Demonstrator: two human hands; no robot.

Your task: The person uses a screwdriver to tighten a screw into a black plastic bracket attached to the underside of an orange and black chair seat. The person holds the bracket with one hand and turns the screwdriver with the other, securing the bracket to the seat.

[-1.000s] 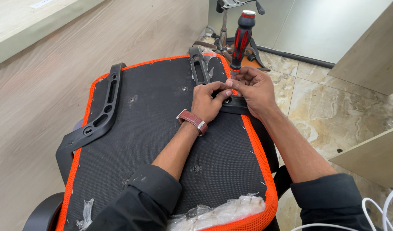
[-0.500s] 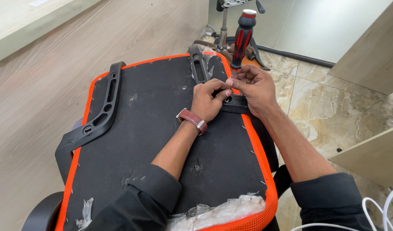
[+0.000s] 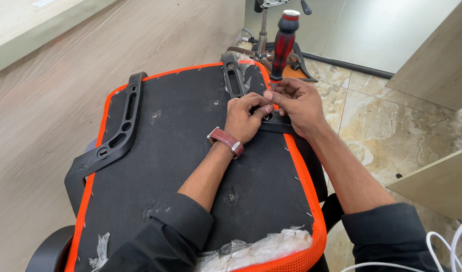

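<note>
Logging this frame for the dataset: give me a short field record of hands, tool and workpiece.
workpiece: upturned black chair seat with orange mesh edge
left hand: left hand, fingertips at the screwdriver tip
right hand: right hand, steadying the shaft of the upright red-and-black screwdriver
bracket under hands: black plastic armrest bracket
other bracket: second black armrest bracket, left edge

Upturned chair seat lies on the floor. Armrest bracket along its left edge, second bracket at far right edge. Both hands meet at that right edge, screwdriver upright above them. Chair base behind the seat. Plastic wrap on near edge.
</note>
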